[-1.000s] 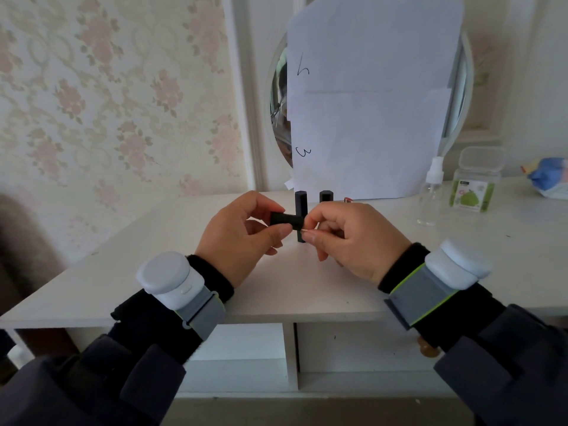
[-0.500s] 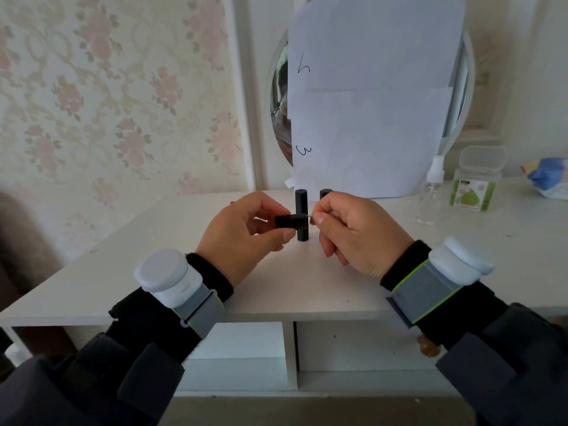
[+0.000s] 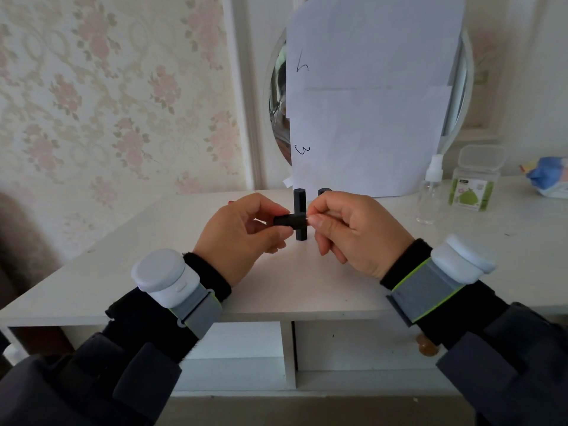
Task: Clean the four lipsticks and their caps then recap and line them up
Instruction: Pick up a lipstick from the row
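Observation:
My left hand pinches a short black lipstick tube and holds it level above the white table. My right hand pinches a thin white swab-like thing at the tube's right end; most of it is hidden by the fingers. Just behind the held tube, a capped black lipstick stands upright on the table. A second black lipstick stands to its right, with only its top showing over my right hand.
White paper sheets cover a round mirror at the back. At the right stand a clear spray bottle, a clear box with a green label and a blue packet. Open shelves lie under the tabletop.
Both hands have risen a little with the tube. My right fingertips, which covered the tube's right end, have drawn back to just off that end.

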`<state>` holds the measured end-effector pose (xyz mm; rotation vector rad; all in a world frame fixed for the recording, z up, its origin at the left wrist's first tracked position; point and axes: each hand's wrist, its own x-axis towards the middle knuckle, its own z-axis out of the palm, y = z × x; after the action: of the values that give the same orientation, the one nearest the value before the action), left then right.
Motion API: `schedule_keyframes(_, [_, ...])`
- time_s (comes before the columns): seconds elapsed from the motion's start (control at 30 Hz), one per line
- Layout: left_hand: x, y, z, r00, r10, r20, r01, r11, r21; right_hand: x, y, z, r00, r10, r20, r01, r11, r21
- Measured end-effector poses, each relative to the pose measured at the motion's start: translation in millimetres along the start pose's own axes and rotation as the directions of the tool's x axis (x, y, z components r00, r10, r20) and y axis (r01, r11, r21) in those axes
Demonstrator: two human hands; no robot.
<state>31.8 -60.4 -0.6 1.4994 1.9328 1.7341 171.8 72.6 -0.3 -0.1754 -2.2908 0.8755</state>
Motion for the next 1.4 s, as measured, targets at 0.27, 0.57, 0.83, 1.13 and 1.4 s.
schedule_keyframes(0.27, [-0.2,-2.2,-1.0,0.999,0.051,0.012,-0.051,0.996,0.077,0.0,1.8,0.2,0.999,-0.042,-0.004,0.041,0.998,-0.042])
schedule_keyframes(0.57, [-0.7,1.5,-2.5,0.997,0.076,-0.021,-0.073,0.989,0.132,-1.2,2.2,3.4,1.000,-0.003,0.014,0.004,0.997,-0.074])
schedule_keyframes(0.83, [-2.8,6.4,-2.1,1.000,0.019,0.004,-0.019,0.972,0.233,-0.3,0.5,2.3,0.999,-0.008,-0.033,0.002,0.983,-0.183])
schedule_keyframes(1.13, [-4.0,11.0,-1.9,0.997,-0.071,0.012,0.068,0.984,0.168,-0.5,2.2,0.8,0.993,-0.042,-0.107,0.025,0.987,-0.156])
schedule_keyframes(1.4, [-1.3,6.0,-0.5,1.000,0.007,0.000,-0.007,0.979,0.205,-1.4,-1.5,2.8,1.000,0.010,-0.021,-0.013,0.986,-0.168])
